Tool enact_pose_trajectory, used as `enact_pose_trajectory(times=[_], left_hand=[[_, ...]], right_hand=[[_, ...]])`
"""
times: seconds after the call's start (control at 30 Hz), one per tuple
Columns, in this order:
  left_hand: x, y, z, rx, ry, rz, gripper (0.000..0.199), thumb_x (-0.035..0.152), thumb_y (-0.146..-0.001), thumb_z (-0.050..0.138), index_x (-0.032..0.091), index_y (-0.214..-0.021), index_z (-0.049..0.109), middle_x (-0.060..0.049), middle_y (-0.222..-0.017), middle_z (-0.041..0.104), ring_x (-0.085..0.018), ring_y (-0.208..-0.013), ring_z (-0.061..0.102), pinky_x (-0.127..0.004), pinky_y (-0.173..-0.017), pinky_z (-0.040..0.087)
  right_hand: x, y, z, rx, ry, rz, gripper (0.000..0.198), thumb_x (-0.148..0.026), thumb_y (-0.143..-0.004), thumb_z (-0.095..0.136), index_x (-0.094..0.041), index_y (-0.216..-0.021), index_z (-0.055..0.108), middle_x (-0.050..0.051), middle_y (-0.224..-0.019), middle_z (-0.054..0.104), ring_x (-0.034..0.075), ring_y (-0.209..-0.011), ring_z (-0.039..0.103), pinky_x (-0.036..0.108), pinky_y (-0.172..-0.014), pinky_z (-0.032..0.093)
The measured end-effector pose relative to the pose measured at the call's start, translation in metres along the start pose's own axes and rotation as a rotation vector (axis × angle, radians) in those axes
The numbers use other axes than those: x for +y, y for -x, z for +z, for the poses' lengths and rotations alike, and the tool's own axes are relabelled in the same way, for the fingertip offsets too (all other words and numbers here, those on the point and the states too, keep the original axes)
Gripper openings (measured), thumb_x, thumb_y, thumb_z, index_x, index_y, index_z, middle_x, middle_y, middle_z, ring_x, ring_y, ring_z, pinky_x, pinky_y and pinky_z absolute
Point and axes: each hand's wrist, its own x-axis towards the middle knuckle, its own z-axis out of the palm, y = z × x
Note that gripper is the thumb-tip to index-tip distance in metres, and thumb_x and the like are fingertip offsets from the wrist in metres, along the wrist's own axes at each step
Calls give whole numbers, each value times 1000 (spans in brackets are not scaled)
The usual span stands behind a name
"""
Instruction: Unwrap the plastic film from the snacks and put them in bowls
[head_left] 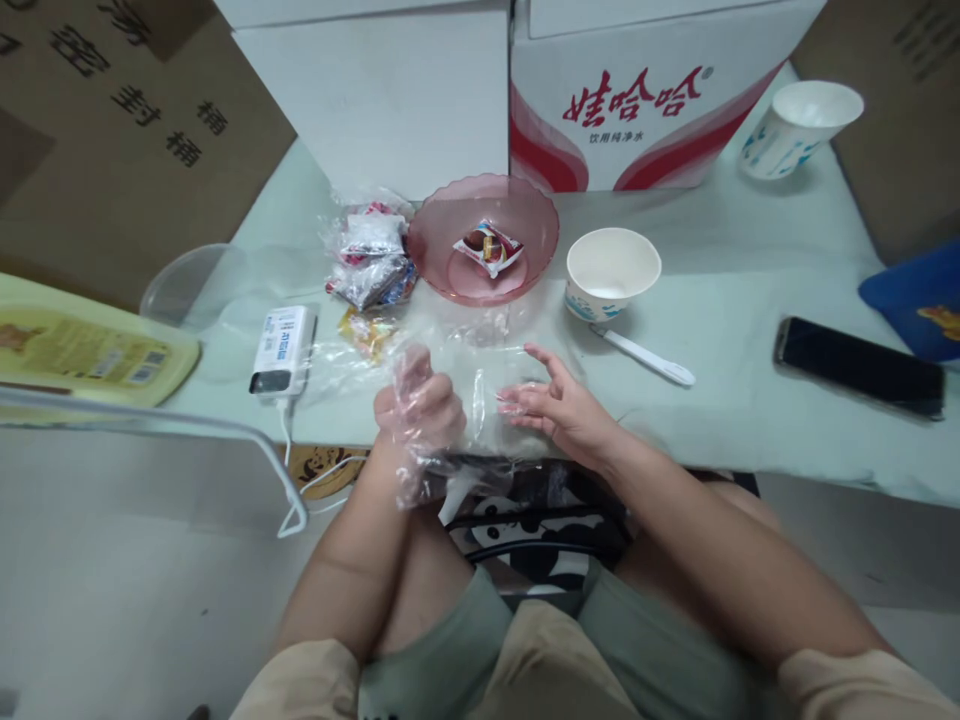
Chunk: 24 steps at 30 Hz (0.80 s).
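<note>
A crumpled clear plastic bag [480, 405] hangs in front of me at the table's front edge. My left hand [424, 405] is closed in a fist around it, with film draping over the knuckles and down past the wrist. On the other side of the bag, my right hand [559, 405] has its fingers stretched out and apart, the fingertips against the film. Just beyond the hands stands a pink translucent bowl [435, 265] holding a small wrapped snack [491, 248]. Several packaged snacks [373, 250] in clear wrap lie left of the bowl, with a yellow wrapper [365, 332] nearer me.
A paper cup [611, 275] and a white-handled utensil [649, 360] are right of the bowl. Farther right are a phone [859, 365], a blue container [919, 300] and another cup [802, 125]. A power bank [283, 350] with cable and a yellow bottle [90, 345] lie left. Boxes [615, 100] line the back.
</note>
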Motion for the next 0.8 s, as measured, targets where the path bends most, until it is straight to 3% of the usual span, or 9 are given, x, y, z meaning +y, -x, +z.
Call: enact_pose_trajectory(times=[0.07,0.17,0.27,0.4,0.47,0.53,0.63,0.7,0.8], left_hand=[[14,-3,-1,-53,126,-120,45,72,-78,61,29,-88,67,-2,-66,57,-12,-42,45,-27,-38,37],[25,-14,1,-34,166,-197,51,72,-77,62,22,-83,68,-6,-72,64,-15,-52,55,-27,-43,43],[20,-23,6,52,35,-134,60,76,-77,60,19,-93,70,-12,-92,72,-22,-75,68,-30,-57,53],[5,-26,13,64,-307,45,65,46,-59,87,20,-115,67,-14,-128,66,-27,-110,66,-32,-79,57],[1,-26,18,-3,-445,134,74,38,-57,89,22,-125,63,-15,-137,61,-28,-116,63,-33,-80,56],[-1,-29,25,-49,-571,187,60,35,-63,84,21,-118,67,-12,-122,69,-23,-101,66,-31,-76,54],[-1,-36,36,0,-768,252,17,34,-73,74,19,-80,68,-1,-73,65,-15,-67,56,-27,-68,46],[1,-40,41,54,-754,267,22,37,-76,69,20,-65,62,2,-57,54,-13,-58,48,-26,-61,41],[6,-44,41,86,-438,141,30,42,-78,65,21,-58,56,3,-51,50,-12,-48,44,-25,-51,37]], right_hand=[[-4,4,-6,42,-13,-84,72,-36,-68,84,-29,-128,45,-6,-77,67,17,-74,69,36,-81,57],[-17,7,-18,214,-9,-263,48,-31,-69,77,-28,-110,51,-9,-70,60,12,-60,61,31,-70,55],[-30,9,-32,377,59,-394,36,-28,-71,69,-29,-102,52,-9,-68,55,12,-59,55,31,-68,53],[-40,8,-45,471,121,-477,29,-24,-71,63,-30,-97,51,-7,-66,48,16,-75,62,37,-87,55],[-41,7,-49,456,98,-441,28,-28,-74,62,-31,-98,50,-7,-67,46,16,-75,63,39,-86,56],[-39,6,-54,453,96,-405,29,-40,-79,61,-32,-104,48,-6,-73,48,17,-72,63,37,-76,56],[-31,5,-60,499,273,-424,54,-51,-79,67,-35,-124,42,-1,-93,55,18,-71,63,36,-66,54],[-26,5,-64,524,454,-467,71,-46,-75,74,-35,-135,37,2,-104,57,17,-71,62,37,-66,54],[-26,7,-67,529,558,-466,74,-41,-79,70,-36,-143,33,4,-111,59,16,-68,60,37,-66,54]])
